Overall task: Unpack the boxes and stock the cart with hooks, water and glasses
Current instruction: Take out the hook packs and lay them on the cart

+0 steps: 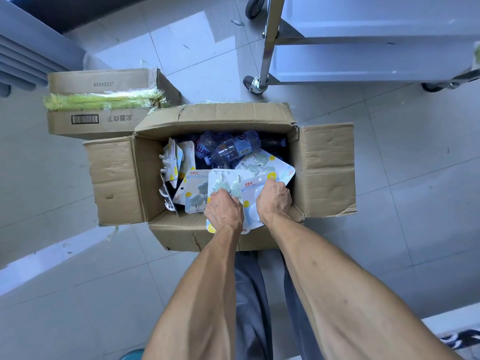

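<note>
The glossy, flat white hook packs point(228, 188), each a card with a clear blister and yellow dots, are being gathered from the open brown cardboard box point(327, 165) on the grey tiled floor. The overlapping cards are likely to slide against each other, so a pack could be dropped back among the clear plastic water bottles point(233, 148) lying deeper in the box, or onto the floor. Pulling could also bend a card or snag it on the loose packs standing at the box's left wall.

The left hand point(224, 210) is being curled over the near pack, its fingers bent down onto the card face; whether the thumb is hooked beneath cannot be told. The right hand point(274, 201) is being clenched around the edge of the neighbouring pack, fingers wrapped out of sight under it.

The steel wheeled cart point(270, 40) is standing beyond the box, well apart, with nothing seen on its visible shelves.
</note>
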Motion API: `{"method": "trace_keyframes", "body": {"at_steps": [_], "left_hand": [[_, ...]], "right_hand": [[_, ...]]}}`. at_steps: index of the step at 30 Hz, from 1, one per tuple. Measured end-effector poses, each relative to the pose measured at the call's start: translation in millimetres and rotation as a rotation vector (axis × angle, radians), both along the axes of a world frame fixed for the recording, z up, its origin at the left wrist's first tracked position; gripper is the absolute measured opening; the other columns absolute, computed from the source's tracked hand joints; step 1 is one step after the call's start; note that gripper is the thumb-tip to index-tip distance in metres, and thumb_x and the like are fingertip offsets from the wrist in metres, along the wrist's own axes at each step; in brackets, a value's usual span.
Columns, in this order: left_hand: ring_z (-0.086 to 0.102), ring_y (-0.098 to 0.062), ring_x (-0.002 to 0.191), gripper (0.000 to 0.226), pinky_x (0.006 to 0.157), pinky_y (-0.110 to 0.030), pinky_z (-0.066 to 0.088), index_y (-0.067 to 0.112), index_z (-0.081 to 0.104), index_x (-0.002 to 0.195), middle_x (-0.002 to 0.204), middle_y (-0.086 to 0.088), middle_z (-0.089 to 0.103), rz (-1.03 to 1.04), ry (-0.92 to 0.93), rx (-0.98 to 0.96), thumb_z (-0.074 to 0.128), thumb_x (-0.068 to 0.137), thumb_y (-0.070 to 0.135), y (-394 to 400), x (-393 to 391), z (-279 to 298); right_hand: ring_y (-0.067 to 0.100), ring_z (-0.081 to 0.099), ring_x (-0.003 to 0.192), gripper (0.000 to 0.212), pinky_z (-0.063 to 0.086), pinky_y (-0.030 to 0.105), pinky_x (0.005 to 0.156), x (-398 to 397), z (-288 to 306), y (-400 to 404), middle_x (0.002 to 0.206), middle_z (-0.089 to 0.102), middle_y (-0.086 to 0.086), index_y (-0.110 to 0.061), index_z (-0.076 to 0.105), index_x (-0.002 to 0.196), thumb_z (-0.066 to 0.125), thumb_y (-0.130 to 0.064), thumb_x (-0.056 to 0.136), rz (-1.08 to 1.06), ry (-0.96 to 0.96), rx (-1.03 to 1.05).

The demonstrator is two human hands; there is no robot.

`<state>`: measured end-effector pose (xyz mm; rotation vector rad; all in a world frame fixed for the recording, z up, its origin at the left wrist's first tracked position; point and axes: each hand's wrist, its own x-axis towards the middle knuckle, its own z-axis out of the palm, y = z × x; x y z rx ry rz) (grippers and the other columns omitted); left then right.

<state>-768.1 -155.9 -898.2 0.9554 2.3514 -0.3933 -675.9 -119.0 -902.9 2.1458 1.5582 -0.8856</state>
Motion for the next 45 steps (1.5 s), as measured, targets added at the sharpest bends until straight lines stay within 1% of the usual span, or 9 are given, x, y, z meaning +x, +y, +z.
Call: {"method": "trace_keyframes", "body": {"at_steps": [3, 5, 12, 16, 21, 27, 34, 38, 45], "left_hand": [[0.061, -0.030, 0.081, 0.018, 0.065, -0.033, 0.037, 0.014, 0.050, 0.078, 0.094, -0.009, 0.061, 0.000, -0.007, 0.008, 0.051, 0.094, 0.023, 2, 1, 0], [0.061, -0.030, 0.080, 0.018, 0.066, -0.033, 0.037, 0.014, 0.051, 0.078, 0.093, -0.009, 0.061, -0.001, -0.011, 0.007, 0.051, 0.094, 0.023, 4, 1, -1], [0.060, -0.027, 0.072, 0.024, 0.061, -0.032, 0.037, 0.014, 0.048, 0.071, 0.086, -0.008, 0.062, 0.012, 0.019, -0.004, 0.051, 0.094, 0.020, 4, -1, -7], [0.062, -0.028, 0.075, 0.026, 0.062, -0.033, 0.040, 0.014, 0.047, 0.070, 0.086, -0.007, 0.062, 0.023, 0.020, -0.024, 0.052, 0.095, 0.022, 3, -2, -10], [0.061, -0.029, 0.076, 0.022, 0.063, -0.032, 0.038, 0.014, 0.051, 0.074, 0.088, -0.007, 0.061, 0.045, 0.025, -0.047, 0.052, 0.095, 0.021, 3, -4, -11], [0.066, -0.029, 0.082, 0.020, 0.067, -0.032, 0.044, 0.012, 0.061, 0.085, 0.093, -0.008, 0.065, 0.051, 0.020, -0.072, 0.051, 0.097, 0.025, 0, -11, -14], [0.065, -0.030, 0.084, 0.020, 0.066, -0.033, 0.041, 0.014, 0.054, 0.081, 0.095, -0.008, 0.063, 0.044, 0.015, -0.055, 0.052, 0.097, 0.025, -1, -16, -15], [0.065, -0.029, 0.083, 0.020, 0.070, -0.035, 0.048, 0.013, 0.059, 0.082, 0.093, -0.008, 0.065, 0.055, 0.007, -0.064, 0.053, 0.096, 0.026, 0, -16, -16], [0.063, -0.028, 0.077, 0.030, 0.063, -0.032, 0.040, 0.014, 0.045, 0.065, 0.087, -0.008, 0.064, 0.055, 0.016, -0.045, 0.052, 0.094, 0.019, 9, -17, -3]], "right_hand": [[0.032, 0.065, 0.095, 0.033, 0.036, 0.032, 0.065, 0, -1, 0, 0.103, 0.065, 0.013, -0.005, 0.046, 0.128, 0.048, -0.004, 0.095, -0.005, 0.014, 0.024], [0.033, 0.064, 0.093, 0.037, 0.035, 0.033, 0.065, 1, -2, 0, 0.100, 0.064, 0.014, -0.006, 0.041, 0.130, 0.048, -0.004, 0.094, 0.003, 0.030, 0.033], [0.035, 0.059, 0.094, 0.031, 0.038, 0.035, 0.070, 8, -3, 3, 0.103, 0.060, 0.016, -0.013, 0.057, 0.119, 0.044, -0.003, 0.093, -0.001, 0.076, 0.062], [0.035, 0.056, 0.092, 0.019, 0.037, 0.034, 0.068, 9, -5, 6, 0.097, 0.058, 0.017, -0.007, 0.061, 0.099, 0.046, 0.001, 0.091, -0.085, 0.123, 0.025], [0.031, 0.057, 0.108, 0.031, 0.046, 0.034, 0.084, 10, -7, 0, 0.116, 0.060, 0.015, -0.006, 0.061, 0.120, 0.044, 0.003, 0.095, -0.013, 0.092, -0.009], [0.030, 0.064, 0.097, 0.027, 0.044, 0.033, 0.070, 7, -5, -4, 0.106, 0.066, 0.012, -0.005, 0.059, 0.113, 0.044, 0.004, 0.093, 0.093, 0.025, -0.001], [0.035, 0.064, 0.102, 0.021, 0.050, 0.035, 0.078, 2, -8, 0, 0.108, 0.066, 0.016, -0.003, 0.065, 0.106, 0.053, -0.005, 0.089, -0.194, -0.001, -0.094], [0.033, 0.064, 0.101, 0.022, 0.046, 0.031, 0.071, -2, -9, 1, 0.108, 0.067, 0.015, -0.003, 0.065, 0.108, 0.054, -0.004, 0.089, -0.142, -0.020, -0.098], [0.026, 0.065, 0.095, 0.021, 0.040, 0.028, 0.065, -6, 3, 10, 0.104, 0.068, 0.008, -0.008, 0.065, 0.108, 0.056, -0.005, 0.089, -0.029, -0.086, -0.086]]}}
